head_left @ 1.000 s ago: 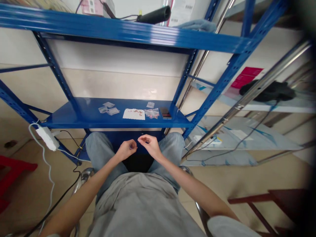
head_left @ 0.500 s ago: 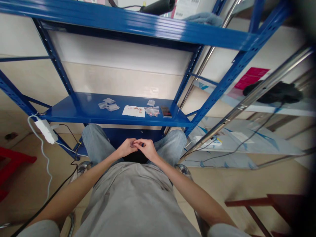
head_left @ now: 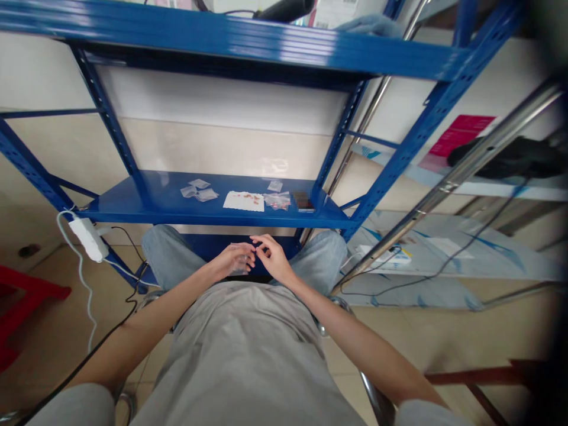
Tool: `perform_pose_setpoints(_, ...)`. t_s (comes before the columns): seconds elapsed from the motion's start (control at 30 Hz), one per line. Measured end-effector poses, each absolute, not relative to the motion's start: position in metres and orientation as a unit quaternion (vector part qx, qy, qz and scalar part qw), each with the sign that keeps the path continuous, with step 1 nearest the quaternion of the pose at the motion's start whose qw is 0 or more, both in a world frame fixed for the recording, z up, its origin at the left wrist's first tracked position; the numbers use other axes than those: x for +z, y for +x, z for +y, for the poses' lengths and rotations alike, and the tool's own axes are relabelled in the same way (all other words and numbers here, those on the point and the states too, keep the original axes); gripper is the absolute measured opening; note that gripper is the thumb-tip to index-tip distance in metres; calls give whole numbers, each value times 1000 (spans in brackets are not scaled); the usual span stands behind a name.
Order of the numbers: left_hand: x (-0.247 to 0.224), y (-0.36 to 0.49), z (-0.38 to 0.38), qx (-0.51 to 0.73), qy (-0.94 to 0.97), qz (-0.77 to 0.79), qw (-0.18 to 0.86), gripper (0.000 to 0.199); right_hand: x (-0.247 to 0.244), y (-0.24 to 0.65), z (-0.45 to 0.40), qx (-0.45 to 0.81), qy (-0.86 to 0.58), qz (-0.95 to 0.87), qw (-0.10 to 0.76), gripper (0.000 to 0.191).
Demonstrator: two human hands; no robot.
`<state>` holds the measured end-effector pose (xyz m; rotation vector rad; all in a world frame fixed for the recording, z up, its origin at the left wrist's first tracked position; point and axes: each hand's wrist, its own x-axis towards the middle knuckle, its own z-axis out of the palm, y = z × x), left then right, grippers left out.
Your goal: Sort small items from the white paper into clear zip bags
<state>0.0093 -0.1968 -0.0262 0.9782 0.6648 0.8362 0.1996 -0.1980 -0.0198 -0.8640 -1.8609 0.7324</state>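
Note:
Above my lap, my left hand (head_left: 231, 260) has its fingers curled round a small clear plastic bag (head_left: 239, 265). Close beside it, my right hand (head_left: 272, 258) has its thumb and fingers near the left fingertips; whether it pinches anything small is too fine to tell. On the blue shelf (head_left: 155, 207) beyond lie several small clear bags (head_left: 206, 194) at the left. A white sheet (head_left: 233, 201) bearing small reddish pieces is at the middle. Right of it are bags with reddish contents (head_left: 278, 201), another clear bag (head_left: 275, 186) and a dark flat case (head_left: 303, 202).
A white power strip (head_left: 89, 239) with cables hangs at the left post. A red stool (head_left: 35, 290) stands at far left. Steel poles (head_left: 426, 207) and a film-covered shelf (head_left: 444, 248) are at the right. An upper blue beam (head_left: 199, 38) crosses in front.
My hands have drawn slightly apart, and the right fingers have lifted and spread more. The clear bag now shows more plainly in my left hand. The view has shifted a little.

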Motion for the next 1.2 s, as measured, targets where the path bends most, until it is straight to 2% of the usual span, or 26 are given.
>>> perform_pose_setpoints(0.3,-11,-7,-188,455,388,242,764,25,-30,204,-195,203,-395,-788,427,47)
perform_pose_setpoints(0.5,0,-11,-196,473,368,202,775,26,-35,194,-205,189,-383,-817,388,53)
perform_pose_setpoints(0.77,2,-12,-200,477,386,172,771,29,-40,196,-188,193,-383,-802,415,58)
perform_pose_setpoints(1.0,-8,-18,-182,528,385,242,717,26,-6,189,-58,73,-438,-733,515,35)
perform_pose_setpoints(1.07,-9,-19,-178,535,383,264,705,26,9,187,-18,44,-482,-726,488,30)
perform_pose_setpoints(1.2,-7,-18,-172,526,373,282,710,35,23,193,33,32,-542,-756,367,10)
